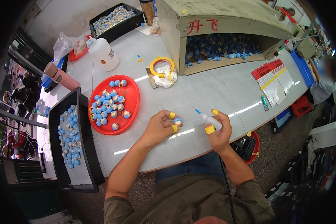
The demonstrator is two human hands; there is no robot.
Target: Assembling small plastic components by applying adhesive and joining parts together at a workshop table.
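Near the counter [198, 97] front edge, the left hand [158, 128] pinches a blue ball [177, 120] between taped fingers [174, 128], just right of the red plate [132, 98]; the right hand [217, 132] fingers grip a needle-tipped bottle [210, 119]. Bare counter lies beyond.

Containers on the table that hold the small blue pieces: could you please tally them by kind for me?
Black trays: 2, one at the left edge and one at the back
Red round plate: 1
Open-fronted box: 1
Total: 4
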